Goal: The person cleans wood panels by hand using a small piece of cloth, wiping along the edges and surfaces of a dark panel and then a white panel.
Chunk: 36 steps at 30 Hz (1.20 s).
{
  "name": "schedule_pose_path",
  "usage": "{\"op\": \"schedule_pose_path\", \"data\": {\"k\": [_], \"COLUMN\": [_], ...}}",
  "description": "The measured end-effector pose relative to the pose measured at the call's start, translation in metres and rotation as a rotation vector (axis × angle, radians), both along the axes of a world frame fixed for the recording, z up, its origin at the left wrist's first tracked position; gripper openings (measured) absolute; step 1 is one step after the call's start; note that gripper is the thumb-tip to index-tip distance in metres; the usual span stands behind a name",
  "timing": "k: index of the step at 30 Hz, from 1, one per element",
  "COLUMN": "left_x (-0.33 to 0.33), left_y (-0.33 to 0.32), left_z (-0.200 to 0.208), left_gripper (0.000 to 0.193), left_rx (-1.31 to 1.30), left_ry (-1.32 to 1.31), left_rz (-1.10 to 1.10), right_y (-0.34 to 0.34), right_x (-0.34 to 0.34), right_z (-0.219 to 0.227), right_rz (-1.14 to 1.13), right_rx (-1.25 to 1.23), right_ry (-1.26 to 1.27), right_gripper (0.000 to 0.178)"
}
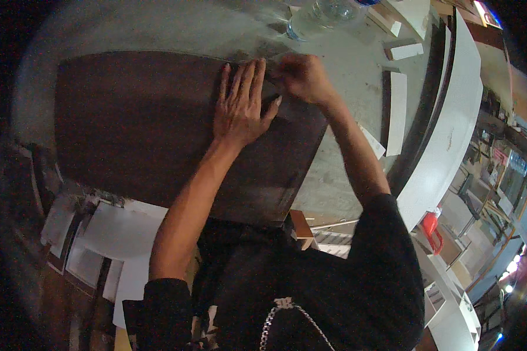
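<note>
Showing in the head view a dark board (134,117), lying flat over a grey surface (360,76), with near edge close to the black shirt (334,281). Touching the board close to its far edge with the left hand (240,114), laid flat, palm down, fingers straight and a little apart, thumb turned outward. Just beside, at the far right corner of the board, having the right hand (304,79) curled like a fist, but blurred; cannot tell about anything held inside. Beyond the right hand, seeing a clear bottle (322,20) with blue cap. Right of the board, seeing also a white strip (397,114), a smaller white block (406,51) and, farther right, a long white panel (445,140).
</note>
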<state>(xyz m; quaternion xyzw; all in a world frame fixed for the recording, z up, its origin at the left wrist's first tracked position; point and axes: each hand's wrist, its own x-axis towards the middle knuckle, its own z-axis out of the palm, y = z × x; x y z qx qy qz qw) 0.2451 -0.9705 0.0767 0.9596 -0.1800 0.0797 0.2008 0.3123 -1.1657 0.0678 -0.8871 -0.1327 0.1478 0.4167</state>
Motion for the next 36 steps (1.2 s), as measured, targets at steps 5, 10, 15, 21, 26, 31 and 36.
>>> {"op": "schedule_pose_path", "data": {"k": [5, 10, 15, 21, 26, 31, 36], "left_x": [-0.003, 0.000, -0.008, -0.005, -0.005, -0.003, -0.030], "left_y": [0.006, 0.001, 0.012, 0.019, 0.021, 0.014, 0.085], "left_z": [-0.005, 0.009, -0.003, 0.012, 0.013, -0.011, 0.000], "left_gripper": [0.076, 0.079, 0.079, 0.085, 0.087, 0.082, 0.069], "left_rx": [-0.092, -0.006, -0.234, -0.293, -0.428, -0.707, -1.104], "left_ry": [0.015, 0.049, -0.007, 0.005, -0.083, -0.090, -0.193], "left_rz": [0.086, 0.055, 0.131, 0.134, 0.160, 0.291, 0.666], "right_y": [-0.033, 0.002, 0.028, -0.015, 0.113, 0.131, 0.054], "right_x": [-0.020, -0.005, 0.002, -0.022, 0.039, 0.047, 0.000], "right_z": [0.004, 0.010, 0.000, 0.020, -0.034, 0.002, 0.041], "right_rz": [-0.069, -0.057, -0.009, -0.095, 0.053, 0.007, -0.090], "right_rx": [0.186, 0.065, 0.142, -0.111, 0.025, 0.139, 0.026], "right_ry": [0.292, 0.139, 0.058, 0.153, -0.314, -0.432, -0.362], "right_gripper": [0.013, 0.012, 0.012, 0.009, 0.019, 0.014, 0.013]}}
